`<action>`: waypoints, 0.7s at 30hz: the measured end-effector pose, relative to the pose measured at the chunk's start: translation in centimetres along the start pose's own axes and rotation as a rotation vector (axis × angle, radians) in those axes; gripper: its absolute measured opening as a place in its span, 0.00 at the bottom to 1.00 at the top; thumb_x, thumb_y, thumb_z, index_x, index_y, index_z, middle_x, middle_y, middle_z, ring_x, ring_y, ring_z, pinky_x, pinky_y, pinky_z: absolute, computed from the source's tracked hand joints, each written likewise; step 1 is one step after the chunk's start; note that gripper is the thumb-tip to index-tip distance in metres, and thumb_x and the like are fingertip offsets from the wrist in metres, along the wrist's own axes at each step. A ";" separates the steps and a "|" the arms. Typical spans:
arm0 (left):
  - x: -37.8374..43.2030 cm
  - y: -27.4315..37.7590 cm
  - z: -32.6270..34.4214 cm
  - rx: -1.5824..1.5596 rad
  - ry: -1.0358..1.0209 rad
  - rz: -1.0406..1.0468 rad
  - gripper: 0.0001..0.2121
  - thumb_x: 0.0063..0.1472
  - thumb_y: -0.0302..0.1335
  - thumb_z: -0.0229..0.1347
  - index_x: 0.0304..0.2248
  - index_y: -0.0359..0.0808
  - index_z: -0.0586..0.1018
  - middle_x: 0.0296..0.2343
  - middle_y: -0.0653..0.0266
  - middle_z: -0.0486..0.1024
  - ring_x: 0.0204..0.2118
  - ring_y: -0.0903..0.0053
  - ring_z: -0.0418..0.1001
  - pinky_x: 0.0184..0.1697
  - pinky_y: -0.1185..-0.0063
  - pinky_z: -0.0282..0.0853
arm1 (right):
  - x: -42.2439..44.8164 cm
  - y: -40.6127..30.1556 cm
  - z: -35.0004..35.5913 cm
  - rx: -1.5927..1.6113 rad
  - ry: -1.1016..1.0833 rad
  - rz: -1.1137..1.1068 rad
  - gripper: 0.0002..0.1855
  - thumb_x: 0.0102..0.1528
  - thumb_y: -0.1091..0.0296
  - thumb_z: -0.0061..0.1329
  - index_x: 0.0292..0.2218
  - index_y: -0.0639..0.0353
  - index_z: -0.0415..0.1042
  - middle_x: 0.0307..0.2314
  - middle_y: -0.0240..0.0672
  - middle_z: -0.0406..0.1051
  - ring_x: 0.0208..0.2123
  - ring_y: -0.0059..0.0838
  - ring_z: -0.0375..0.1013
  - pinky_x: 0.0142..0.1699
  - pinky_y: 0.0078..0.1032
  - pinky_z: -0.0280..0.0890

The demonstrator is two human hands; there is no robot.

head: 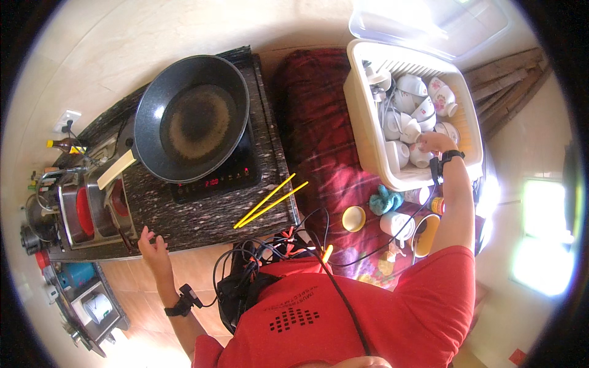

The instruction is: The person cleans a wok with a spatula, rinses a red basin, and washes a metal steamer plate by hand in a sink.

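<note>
My right hand [438, 141] reaches into a cream plastic bin [368, 147] of white bowls, several with floral prints. Its fingertips are at a small white bowl [419, 156] near the bin's front; whether they grip it, I cannot tell. My left hand [154, 248] hangs with its fingers apart and nothing in it, by the front edge of the dark speckled countertop [193, 230]. A large dark frying pan [198, 124] with a pale handle rests on an induction cooktop [216, 184] whose display is lit. Two yellow chopsticks [267, 200] lie on the counter's right part.
A clear lid [405, 18] stands behind the bin. In front of it, on dark red cloth [313, 138], are a teal cloth [385, 200], a white mug [396, 226] and a round lid [354, 218]. A steel sink [99, 207] lies left. Black cables [276, 248] hang before me.
</note>
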State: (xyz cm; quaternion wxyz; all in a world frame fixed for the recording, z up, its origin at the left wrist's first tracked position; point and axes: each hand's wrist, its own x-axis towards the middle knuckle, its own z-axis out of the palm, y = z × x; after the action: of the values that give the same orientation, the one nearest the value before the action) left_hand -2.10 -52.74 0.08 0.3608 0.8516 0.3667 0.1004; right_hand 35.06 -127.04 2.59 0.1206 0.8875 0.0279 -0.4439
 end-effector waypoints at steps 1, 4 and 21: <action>-0.1 -0.3 -0.1 -0.006 -0.003 0.011 0.21 0.61 0.25 0.48 0.54 0.39 0.63 0.43 0.61 0.64 0.29 0.81 0.69 0.27 0.84 0.66 | -0.4 -0.1 -0.1 0.116 0.015 0.003 0.12 0.48 0.61 0.49 0.35 0.55 0.74 0.18 0.38 0.70 0.20 0.33 0.71 0.27 0.31 0.65; -0.1 -0.7 -0.1 -0.001 -0.009 0.040 0.21 0.61 0.25 0.48 0.54 0.39 0.63 0.43 0.61 0.64 0.30 0.80 0.69 0.29 0.83 0.67 | -0.1 0.5 -0.1 0.211 0.012 -0.006 0.11 0.49 0.62 0.48 0.31 0.60 0.69 0.14 0.33 0.63 0.15 0.27 0.64 0.22 0.27 0.61; -3.8 0.9 -0.9 0.203 0.056 0.063 0.19 0.56 0.20 0.52 0.48 0.33 0.69 0.39 0.56 0.67 0.40 0.68 0.68 0.40 0.75 0.67 | -0.8 0.9 -1.2 1.345 0.709 -0.733 0.09 0.50 0.64 0.47 0.30 0.60 0.74 0.19 0.29 0.67 0.21 0.23 0.61 0.27 0.24 0.60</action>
State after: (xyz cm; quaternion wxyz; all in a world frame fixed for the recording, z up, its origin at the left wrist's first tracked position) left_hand -4.72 -55.31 1.68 0.2590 0.8918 0.3578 0.0976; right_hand 35.60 -127.57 4.09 -0.6012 0.7918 0.0799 -0.0721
